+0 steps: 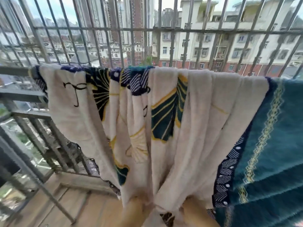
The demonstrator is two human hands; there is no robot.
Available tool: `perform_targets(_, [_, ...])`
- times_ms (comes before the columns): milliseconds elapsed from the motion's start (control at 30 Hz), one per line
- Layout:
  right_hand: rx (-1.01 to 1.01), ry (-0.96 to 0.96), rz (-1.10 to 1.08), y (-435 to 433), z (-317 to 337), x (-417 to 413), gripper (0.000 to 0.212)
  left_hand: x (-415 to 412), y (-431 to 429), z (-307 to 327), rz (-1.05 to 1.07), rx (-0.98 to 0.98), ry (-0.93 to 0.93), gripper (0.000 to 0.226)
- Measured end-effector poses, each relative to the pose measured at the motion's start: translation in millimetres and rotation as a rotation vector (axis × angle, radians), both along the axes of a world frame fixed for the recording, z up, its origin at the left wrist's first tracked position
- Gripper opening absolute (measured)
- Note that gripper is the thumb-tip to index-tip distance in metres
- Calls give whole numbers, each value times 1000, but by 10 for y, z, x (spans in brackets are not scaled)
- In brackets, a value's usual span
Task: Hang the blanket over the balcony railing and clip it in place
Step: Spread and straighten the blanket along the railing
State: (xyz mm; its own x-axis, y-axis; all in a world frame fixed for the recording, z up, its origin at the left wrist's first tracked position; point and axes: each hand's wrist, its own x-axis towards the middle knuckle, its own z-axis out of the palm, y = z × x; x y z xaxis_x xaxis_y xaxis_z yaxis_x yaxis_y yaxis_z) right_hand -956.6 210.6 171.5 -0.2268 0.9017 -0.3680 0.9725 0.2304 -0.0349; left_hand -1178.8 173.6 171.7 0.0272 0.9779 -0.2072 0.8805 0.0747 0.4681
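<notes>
fluffy cream blanket (188, 122), printed with teal fan leaves, is hanging in folds over the metal railing (14, 70) above the fingers; left hand (136, 210) and right hand (195, 212) are each gripping its bunched hem.

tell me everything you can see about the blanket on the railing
The cream fleecy blanket, printed with green, navy and yellow fan leaves and edged by a navy patterned band and a teal border, is draped over the grey metal balcony railing. It hangs down in long soft folds. Its lower edge is bunched together where the left hand and right hand grip it.
</notes>
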Motion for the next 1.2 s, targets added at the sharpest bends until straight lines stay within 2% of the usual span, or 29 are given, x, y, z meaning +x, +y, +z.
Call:
perform_targets(67, [95, 116, 55, 40, 216, -69, 69, -285, 54, 288, 68, 57, -123, 22])
perform_targets(100, [33, 124, 115, 23, 422, -118, 72, -448, 81, 418, 102, 97, -178, 14])
perform_targets(200, [-227, 50, 251, -36, 1234, -349, 21, -833, 112, 901, 225, 345, -280, 12])
perform_targets(267, [-250, 90, 348, -80, 1823, -518, 22, -1047, 164, 1253, 312, 517, -337, 11])
perform_targets(367, [-180, 390, 449, -145, 2621, -697, 23, -1287, 285, 1811, 385, 775, -384, 20])
perform_targets(400, [-108, 498, 470, -165, 2844, -734, 18, -1338, 323, 1999, 383, 871, -371, 23])
perform_targets(467, [196, 642, 576, -173, 3286, -821, 13, -1425, 417, 2360, 381, 1063, -298, 25])
perform_targets(567, [637, 674, 628, 45, 3765, -974, 14, -1521, 569, 2852, 391, 1229, -183, 31])
perform_targets(633, [774, 586, 621, 315, 3996, -1105, 19, -1593, 682, 3080, 368, 1230, -50, 38])
perform_targets(700, [794, 488, 610, 616, 4131, -1280, 28, -1649, 806, 3214, 347, 1164, 55, 43])
perform_targets(767, [780, 392, 618, 893, 4185, -1476, 35, -1690, 905, 3283, 346, 1113, 84, 42])
perform_targets(900, [675, 254, 638, 1172, 4146, -1796, 32, -1845, 1023, 3348, 219, 1185, 120, 20])
perform_targets(967, [686, 189, 664, 1186, 4102, -1933, 35, -1971, 1051, 3395, 164, 1162, 150, 14])
perform_targets(1133, [686, 151, 671, 1139, 4210, -2160, 31, -2223, 1113, 3494, 13, 1104, 190, 33])
perform_targets(1200, [687, 178, 651, 1151, 4230, -2166, 27, -2230, 1140, 3532, -34, 1093, 235, 32])
